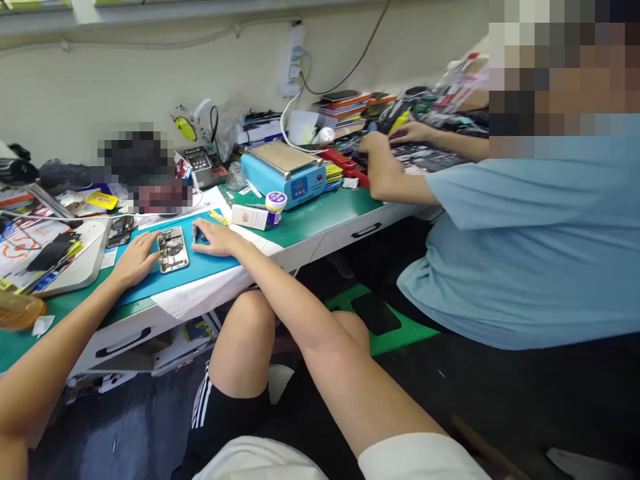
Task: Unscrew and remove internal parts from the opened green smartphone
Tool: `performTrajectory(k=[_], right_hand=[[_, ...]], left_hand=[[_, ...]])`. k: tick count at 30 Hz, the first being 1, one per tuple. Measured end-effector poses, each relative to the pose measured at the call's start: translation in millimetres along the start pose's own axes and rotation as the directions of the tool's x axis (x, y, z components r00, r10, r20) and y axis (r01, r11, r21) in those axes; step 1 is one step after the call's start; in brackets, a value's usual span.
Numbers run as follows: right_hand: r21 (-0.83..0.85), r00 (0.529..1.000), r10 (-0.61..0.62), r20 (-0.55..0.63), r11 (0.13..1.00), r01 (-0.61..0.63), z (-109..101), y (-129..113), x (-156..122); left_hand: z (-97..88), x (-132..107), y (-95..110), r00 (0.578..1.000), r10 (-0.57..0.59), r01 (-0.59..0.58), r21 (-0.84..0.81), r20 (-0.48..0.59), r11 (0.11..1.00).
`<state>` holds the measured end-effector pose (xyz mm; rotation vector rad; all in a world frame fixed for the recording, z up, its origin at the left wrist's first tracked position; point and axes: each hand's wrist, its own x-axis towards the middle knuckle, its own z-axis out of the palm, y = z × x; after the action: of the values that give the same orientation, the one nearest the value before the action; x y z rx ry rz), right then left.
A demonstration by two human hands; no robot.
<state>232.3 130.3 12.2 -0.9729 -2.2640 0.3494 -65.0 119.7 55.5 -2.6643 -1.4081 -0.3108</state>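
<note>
An opened phone housing, its inner parts bare, lies on a blue mat. At its left edge rests my left hand, fingers stretched out and fingertips by the housing's side. My right hand is just right of the housing, its fingers curled around a small grey and dark object too small to name. Another dark opened phone part lies left of the mat's far corner.
Behind my right hand are a small box, a purple-and-white jar and a blue heating plate machine. Clutter and a bottle with orange liquid stand left. A co-worker in a blue shirt works at the right.
</note>
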Motion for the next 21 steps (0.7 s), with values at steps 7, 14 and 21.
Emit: performTrajectory(k=[7,14,21], right_hand=[[-0.133,0.998,-0.028,0.06,0.99,0.035,-8,-1,16],[-0.151,0.994,-0.018,0.111,0.988,0.034,-6,9,22],[-0.117,0.994,0.019,0.11,0.993,-0.006,-4,12,21]], left_hand=[[2.9,2,-14,0.994,0.086,-0.094,-0.125,-0.063,0.988],[14.3,10,-21,0.994,0.1,-0.106,-0.162,-0.044,0.981],[19.3,10,-20,0.997,0.071,-0.071,-0.16,-0.003,0.985]])
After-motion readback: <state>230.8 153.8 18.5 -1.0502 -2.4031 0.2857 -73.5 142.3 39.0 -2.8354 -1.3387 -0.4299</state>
